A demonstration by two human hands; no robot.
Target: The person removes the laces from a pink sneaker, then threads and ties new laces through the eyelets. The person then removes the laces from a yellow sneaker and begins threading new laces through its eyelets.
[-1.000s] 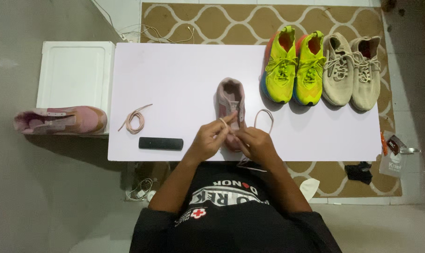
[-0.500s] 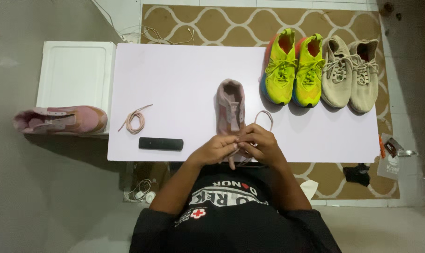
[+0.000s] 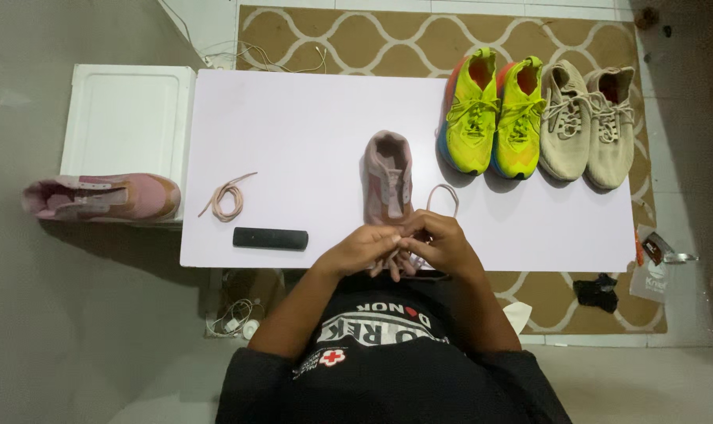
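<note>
pink shoe point(image 3: 105, 197) lies far left on the white stand point(image 3: 128, 118), a coiled lace point(image 3: 227, 199) and black remote point(image 3: 270, 239) on the table point(image 3: 293, 126). centre, left hand point(image 3: 362, 250) and right hand point(image 3: 440, 244) pinch the shoelace point(image 3: 443, 194) at the mauve shoe's point(image 3: 388, 174) toe, table's near edge. neon pair point(image 3: 494, 114) and beige pair point(image 3: 588, 122) far right.

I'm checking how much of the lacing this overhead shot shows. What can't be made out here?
Head view only:
- Toe of the pink shoe: covered by the left hand and right hand.
- Lace: its path through the eyelets is too small to follow, and its ends are hidden by the hands.
- Fingertips: curled together, so the grip is unclear.
- Table near edge: partly hidden behind the arms.
</note>
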